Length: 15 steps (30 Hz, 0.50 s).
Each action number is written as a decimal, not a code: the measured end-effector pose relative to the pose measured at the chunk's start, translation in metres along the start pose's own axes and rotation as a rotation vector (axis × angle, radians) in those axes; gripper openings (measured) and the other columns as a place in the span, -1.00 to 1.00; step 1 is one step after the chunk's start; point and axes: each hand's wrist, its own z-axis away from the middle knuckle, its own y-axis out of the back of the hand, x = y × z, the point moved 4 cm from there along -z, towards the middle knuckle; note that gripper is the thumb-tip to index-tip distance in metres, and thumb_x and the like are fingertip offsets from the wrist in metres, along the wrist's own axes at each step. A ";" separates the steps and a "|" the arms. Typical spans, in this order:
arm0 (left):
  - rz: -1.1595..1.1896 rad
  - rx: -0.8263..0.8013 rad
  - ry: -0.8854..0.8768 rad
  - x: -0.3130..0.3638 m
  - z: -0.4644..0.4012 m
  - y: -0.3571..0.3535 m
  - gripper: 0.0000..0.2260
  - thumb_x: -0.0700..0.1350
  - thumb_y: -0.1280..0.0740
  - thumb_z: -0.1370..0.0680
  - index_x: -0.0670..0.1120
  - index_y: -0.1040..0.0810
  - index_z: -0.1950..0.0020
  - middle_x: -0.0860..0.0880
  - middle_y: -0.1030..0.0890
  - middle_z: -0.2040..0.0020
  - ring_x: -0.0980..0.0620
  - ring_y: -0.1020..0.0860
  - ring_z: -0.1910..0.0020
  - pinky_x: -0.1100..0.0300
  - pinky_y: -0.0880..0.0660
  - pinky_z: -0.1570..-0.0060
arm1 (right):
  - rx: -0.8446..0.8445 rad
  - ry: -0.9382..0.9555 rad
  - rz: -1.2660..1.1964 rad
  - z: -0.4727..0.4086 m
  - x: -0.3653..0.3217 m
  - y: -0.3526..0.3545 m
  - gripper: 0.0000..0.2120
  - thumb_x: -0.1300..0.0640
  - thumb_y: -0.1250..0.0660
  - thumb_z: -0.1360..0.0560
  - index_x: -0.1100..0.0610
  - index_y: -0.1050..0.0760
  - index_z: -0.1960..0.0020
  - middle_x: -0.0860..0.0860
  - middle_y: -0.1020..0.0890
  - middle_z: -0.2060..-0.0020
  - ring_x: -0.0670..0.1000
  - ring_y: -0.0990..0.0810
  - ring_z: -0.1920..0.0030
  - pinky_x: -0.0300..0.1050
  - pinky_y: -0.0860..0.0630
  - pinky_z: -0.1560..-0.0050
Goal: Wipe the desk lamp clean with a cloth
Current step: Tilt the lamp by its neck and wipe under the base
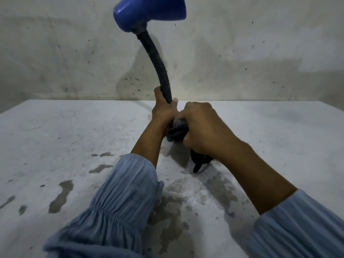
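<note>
Tabletop (55, 138): pale, worn, dark patches toward the near edge; stained wall behind. Desk lamp (158, 58) stands at centre, blue shade top of view, black ribbed neck curving down; base hidden behind the hands. Left hand (163, 107): grip closed round the lower neck, steadying it. Right hand (202, 127): grip closed on a dark cloth (176, 133), bunched just right of and below the left. Neck's long axis runs up and away from the cloth; right hand nearer the hidden base.

Upright blue-shaded desk lamp (149, 13), dark bunched cloth (176, 133) at base
</note>
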 end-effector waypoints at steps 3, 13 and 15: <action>-0.004 0.012 0.002 0.001 0.001 -0.003 -0.59 -0.16 -0.16 -0.61 0.01 -0.09 -0.41 -0.16 -0.45 -0.14 -0.12 -0.49 -0.01 0.00 -0.49 -0.10 | -0.021 -0.048 0.022 0.001 0.008 0.004 -0.79 0.27 -0.42 -0.34 0.06 -0.62 0.06 -0.01 -0.43 0.21 -0.03 -0.40 0.23 -0.18 -0.36 0.21; 0.037 0.051 0.022 -0.001 0.001 -0.008 -0.59 -0.17 -0.14 -0.61 0.04 -0.09 -0.41 -0.16 -0.46 -0.20 -0.20 -0.51 -0.14 -0.08 -0.49 -0.15 | 0.155 -0.328 0.068 0.001 0.072 0.032 -0.81 0.27 -0.41 -0.23 0.01 -0.51 0.27 0.09 -0.50 0.31 0.10 -0.48 0.32 -0.18 -0.39 0.29; 0.024 0.057 0.016 -0.001 0.000 -0.009 -0.58 -0.17 -0.14 -0.61 0.04 -0.09 -0.42 -0.13 -0.44 -0.20 -0.19 -0.51 -0.14 -0.08 -0.48 -0.16 | 0.170 -0.304 0.065 0.001 0.065 0.031 -0.80 0.29 -0.40 -0.21 0.01 -0.50 0.29 0.04 -0.47 0.37 0.05 -0.45 0.37 -0.22 -0.35 0.33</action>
